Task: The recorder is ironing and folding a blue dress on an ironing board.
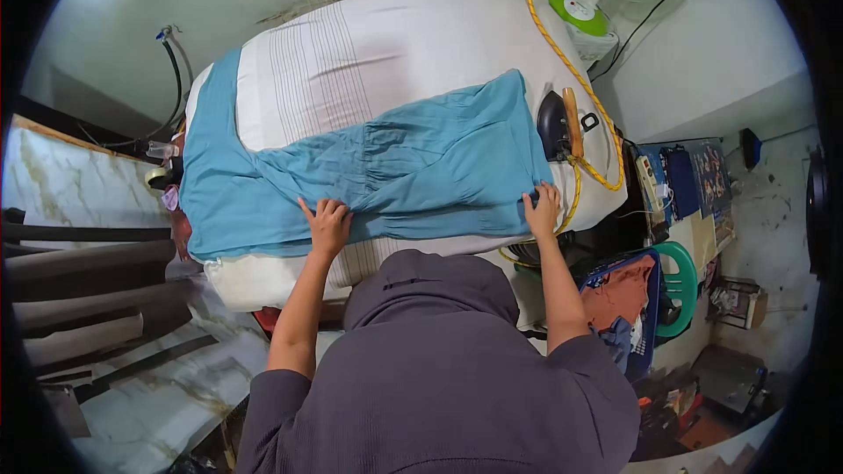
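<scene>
A teal-blue garment [448, 151] with a gathered, elasticated band across its middle lies spread out and wrinkled over a padded surface covered in white cloth [448, 33]. Fingers apart, my left hand [328, 227] rests on its near edge, left of the gathers. My right hand [543, 209] touches the garment's near right corner, thumb apart from the fingers. Just beyond that hand, a dark clothes iron [553, 122] with a wooden handle [572, 122] stands on the white cloth, close to the garment's right edge.
A yellow cord [560, 52] loops around the iron's right side. Behind stands a green-and-white fan [579, 13]. On the right are a power strip [649, 178], a green plastic chair [685, 289] and a blue basket [649, 336] of clothes. Adhesive tape [156, 178] lies left.
</scene>
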`<state>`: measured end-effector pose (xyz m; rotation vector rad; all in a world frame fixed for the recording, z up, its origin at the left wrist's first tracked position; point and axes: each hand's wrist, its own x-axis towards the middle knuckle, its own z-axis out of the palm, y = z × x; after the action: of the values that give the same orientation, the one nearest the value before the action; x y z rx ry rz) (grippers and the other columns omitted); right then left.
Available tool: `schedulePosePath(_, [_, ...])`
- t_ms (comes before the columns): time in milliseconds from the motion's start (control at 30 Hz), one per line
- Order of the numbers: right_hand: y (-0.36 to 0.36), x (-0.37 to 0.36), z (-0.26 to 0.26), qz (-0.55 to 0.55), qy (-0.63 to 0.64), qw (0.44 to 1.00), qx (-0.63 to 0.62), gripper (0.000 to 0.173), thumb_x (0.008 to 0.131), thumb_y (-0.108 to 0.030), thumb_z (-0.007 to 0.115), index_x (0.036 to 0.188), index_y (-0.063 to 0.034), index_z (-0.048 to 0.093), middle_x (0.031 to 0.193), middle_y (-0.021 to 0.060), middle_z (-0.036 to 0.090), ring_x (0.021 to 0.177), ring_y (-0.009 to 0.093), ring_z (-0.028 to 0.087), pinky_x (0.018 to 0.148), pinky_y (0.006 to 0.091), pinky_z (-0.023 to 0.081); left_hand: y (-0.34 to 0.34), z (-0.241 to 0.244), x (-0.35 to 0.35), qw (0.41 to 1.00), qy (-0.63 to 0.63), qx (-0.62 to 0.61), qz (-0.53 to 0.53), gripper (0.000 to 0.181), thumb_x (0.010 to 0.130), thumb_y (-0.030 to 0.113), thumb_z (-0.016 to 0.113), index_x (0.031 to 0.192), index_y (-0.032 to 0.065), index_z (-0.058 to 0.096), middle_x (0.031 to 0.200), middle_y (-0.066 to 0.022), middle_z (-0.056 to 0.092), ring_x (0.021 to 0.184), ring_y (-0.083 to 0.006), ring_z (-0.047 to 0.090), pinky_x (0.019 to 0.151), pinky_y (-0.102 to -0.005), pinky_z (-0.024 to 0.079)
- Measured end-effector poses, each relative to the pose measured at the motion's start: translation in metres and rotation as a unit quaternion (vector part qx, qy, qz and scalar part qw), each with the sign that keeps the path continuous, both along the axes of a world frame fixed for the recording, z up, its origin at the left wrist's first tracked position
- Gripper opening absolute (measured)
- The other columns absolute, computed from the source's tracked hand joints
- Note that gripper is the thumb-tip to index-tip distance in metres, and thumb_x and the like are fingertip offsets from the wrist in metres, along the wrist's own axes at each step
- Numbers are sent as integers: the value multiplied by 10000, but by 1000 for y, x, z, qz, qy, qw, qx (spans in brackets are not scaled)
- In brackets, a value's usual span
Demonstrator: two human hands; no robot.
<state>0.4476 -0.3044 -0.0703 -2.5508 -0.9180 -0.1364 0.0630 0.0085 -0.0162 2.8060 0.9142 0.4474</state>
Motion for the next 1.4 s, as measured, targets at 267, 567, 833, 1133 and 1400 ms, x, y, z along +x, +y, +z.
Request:
schedulePosePath(267, [9,45,53,48,16,991,123,203,847,-234,655,818,-38,608,1231,132,568,1225,388,427,1020,504,332,1,11,19,999,-34,15,17,41,847,146,624,856,106,622,894,5,608,989,-201,563,1057,-731,69])
schedulePosePath(567, [-15,22,100,92,21,993,65,174,828,-176,630,734,-33,595,1216,150,561,1211,387,429,1037,491,309,-3,11,17,998,-55,-6,44,95,845,192,658,825,102,635,859,-7,613,973,-214,571,1060,-725,30])
schedulePosePath(833, [-12,-16,40,8,12,994,-105,235,813,-299,684,860,-69,679,1429,134,416,1396,375,233,1107,569,187,-13,4,33,999,-22,-9,44,170,808,294,689,861,134,664,885,13,621,1024,-220,545,1043,-750,29])
schedulePosePath(1133, [-10,14,34,5,53,998,27,162,772,-204,676,788,-50,627,1328,159,499,1298,397,350,1077,493,273,-21,9,58,997,-35,-66,26,158,831,245,677,803,95,638,824,-3,598,979,-222,546,1065,-717,2])
schedulePosePath(1400, [-28,5,44,62,76,994,-52,164,744,-190,670,744,-34,618,1321,202,493,1275,420,364,1074,483,291,-35,13,34,999,12,-29,-39,164,806,251,674,788,98,618,869,-21,588,1005,-250,542,1056,-730,-16])
